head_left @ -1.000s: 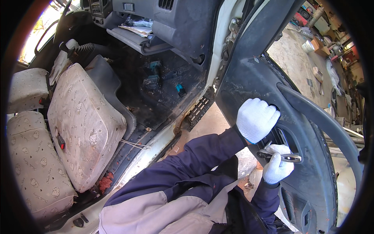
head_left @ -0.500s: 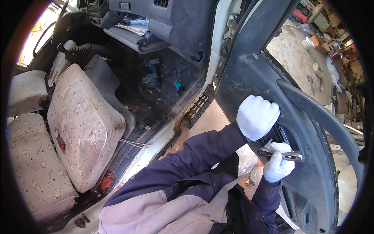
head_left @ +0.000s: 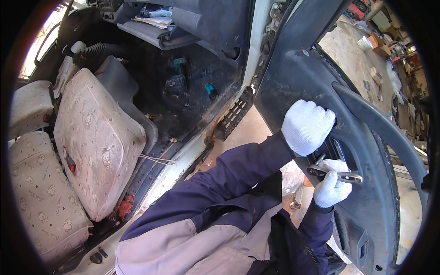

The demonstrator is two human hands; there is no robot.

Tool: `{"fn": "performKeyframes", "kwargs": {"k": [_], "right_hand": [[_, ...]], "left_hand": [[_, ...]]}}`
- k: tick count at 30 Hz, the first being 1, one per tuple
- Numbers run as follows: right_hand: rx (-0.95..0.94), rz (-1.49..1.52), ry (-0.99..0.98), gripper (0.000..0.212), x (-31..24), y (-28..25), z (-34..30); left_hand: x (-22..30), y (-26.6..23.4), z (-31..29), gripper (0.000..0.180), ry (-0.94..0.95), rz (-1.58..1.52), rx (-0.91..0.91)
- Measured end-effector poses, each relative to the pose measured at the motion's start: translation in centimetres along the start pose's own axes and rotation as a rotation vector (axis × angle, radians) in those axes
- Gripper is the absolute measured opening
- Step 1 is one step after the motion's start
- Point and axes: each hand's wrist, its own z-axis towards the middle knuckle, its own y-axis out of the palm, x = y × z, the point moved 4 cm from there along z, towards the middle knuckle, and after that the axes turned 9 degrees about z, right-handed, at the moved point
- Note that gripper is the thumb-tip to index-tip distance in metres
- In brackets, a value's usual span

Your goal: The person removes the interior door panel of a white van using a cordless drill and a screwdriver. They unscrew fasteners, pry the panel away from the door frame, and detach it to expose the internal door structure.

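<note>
Both my hands wear white knit gloves and work at the inside of an open dark grey vehicle door (head_left: 298, 78). My left hand (head_left: 308, 128) is closed against the door panel, just above the inner handle recess (head_left: 340, 149); whatever its curled fingers hold is hidden. Below it, my right hand (head_left: 331, 185) is wrapped round a metal ratchet wrench (head_left: 350, 178). The ratchet's round head lies by the left edge of that recess, and its shiny handle points right. What the head engages cannot be made out.
A long curved grab bar (head_left: 380, 130) runs along the door. To the left are a tilted patterned seat (head_left: 98, 142), a cordless power tool (head_left: 176, 85) and a teal-and-black battery (head_left: 211, 91) on the cab floor. An open glovebox (head_left: 151, 33) holds papers.
The whole view has shifted slightly, so door and hands appear higher and a bit farther right. Both hands keep their places on the door, and the ratchet has tilted slightly at most.
</note>
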Motion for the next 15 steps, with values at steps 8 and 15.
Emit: {"fn": "performKeyframes", "kwargs": {"k": [8, 15], "right_hand": [[-0.029, -0.078, -0.014, 0.043, -0.21, 0.06, -0.02], [-0.017, -0.001, 0.001, 0.035, 0.08, -0.24, -0.02]], "left_hand": [[0.04, 0.00, -0.14, 0.013, -0.041, 0.006, -0.032], [0.34, 0.12, -0.17, 0.013, -0.092, -0.004, 0.028]]}}
